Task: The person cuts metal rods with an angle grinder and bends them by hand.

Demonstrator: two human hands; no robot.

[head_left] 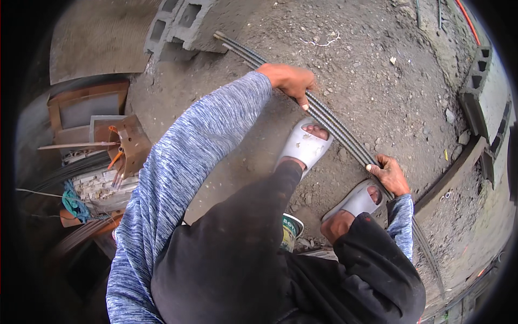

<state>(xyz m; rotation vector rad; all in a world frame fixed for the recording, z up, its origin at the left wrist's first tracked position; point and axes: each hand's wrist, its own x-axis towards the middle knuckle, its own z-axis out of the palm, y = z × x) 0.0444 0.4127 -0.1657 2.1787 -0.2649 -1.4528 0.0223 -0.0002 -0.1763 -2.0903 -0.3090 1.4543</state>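
Several long, ribbed steel bars point(343, 134) lie together in a bundle, running diagonally from the upper middle to the lower right. My left hand point(291, 82) grips the bundle toward its upper end, fingers wrapped round it with the thumb on the near side. Farther down the bars, my right hand point(387, 174) is closed on them, thumb on top. Below the bars are my feet in pale slide sandals point(299, 146) on gritty dirt ground point(367, 70).
Hollow concrete blocks stand at upper left point(181, 24) and right point(480, 92), beside a board point(453, 167). A plywood sheet point(97, 38), cardboard and scraps point(132, 143), wire and teal cloth point(75, 202) crowd the left. A printed container point(290, 232) sits between my legs.
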